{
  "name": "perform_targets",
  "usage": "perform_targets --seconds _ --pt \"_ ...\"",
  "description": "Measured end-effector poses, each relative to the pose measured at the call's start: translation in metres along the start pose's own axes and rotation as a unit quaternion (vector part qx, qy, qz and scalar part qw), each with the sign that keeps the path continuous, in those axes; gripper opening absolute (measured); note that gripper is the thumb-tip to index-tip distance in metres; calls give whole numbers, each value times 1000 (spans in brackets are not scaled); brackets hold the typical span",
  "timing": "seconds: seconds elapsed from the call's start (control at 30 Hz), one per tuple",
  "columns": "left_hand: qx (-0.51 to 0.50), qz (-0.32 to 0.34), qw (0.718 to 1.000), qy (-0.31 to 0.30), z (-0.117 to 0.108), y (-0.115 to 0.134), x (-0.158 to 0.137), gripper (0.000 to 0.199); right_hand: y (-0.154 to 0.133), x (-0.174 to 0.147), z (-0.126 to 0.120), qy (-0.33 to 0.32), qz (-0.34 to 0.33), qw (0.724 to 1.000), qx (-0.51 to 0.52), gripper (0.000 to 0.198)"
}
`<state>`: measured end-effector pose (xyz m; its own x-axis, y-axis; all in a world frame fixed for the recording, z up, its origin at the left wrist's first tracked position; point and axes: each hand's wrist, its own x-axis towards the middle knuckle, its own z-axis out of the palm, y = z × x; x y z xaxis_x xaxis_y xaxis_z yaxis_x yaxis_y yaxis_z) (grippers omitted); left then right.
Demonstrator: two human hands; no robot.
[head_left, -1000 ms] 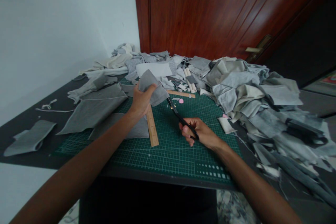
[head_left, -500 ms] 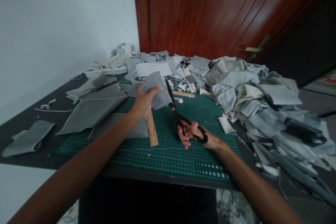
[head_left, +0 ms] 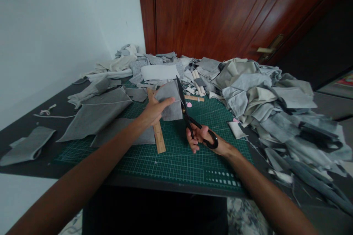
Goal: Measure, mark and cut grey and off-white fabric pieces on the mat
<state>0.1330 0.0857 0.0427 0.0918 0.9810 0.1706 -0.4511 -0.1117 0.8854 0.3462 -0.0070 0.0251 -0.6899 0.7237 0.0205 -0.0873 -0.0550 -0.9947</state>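
My left hand (head_left: 156,108) is closed on a small grey fabric piece (head_left: 171,109), thumb across its front, held above the green cutting mat (head_left: 176,165). Black-handled scissors (head_left: 185,112) are in my right hand (head_left: 199,136), fingers through the loops. The blades point up and away along the fabric's right edge; whether they bite into it I cannot tell. Beneath my left hand a wooden ruler (head_left: 159,138) lies on the mat, partly hidden. Flat grey fabric (head_left: 96,112) is spread to the left of it.
A big heap of grey and cream scraps (head_left: 248,95) runs along the back and right of the dark table (head_left: 79,99). A second ruler (head_left: 194,98) and a pink chip (head_left: 189,105) lie on the mat. A folded grey cloth (head_left: 31,145) sits far left. Behind stands a wooden door (head_left: 215,14).
The fabric piece in my left hand has come a little nearer and to the right, turning more upright. The scissors have swung slightly with it, their blades closer together.
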Motion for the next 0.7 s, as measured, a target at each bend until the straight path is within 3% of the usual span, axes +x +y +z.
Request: perform_targets --seconds 0.37,0.7 --pt "-4 -17 1000 -15 2 -6 -6 40 3 2 -1 2 -10 1000 9 73" --pt "18 24 999 -10 0 -9 -5 47 -7 1 9 38 -17 999 -16 72"
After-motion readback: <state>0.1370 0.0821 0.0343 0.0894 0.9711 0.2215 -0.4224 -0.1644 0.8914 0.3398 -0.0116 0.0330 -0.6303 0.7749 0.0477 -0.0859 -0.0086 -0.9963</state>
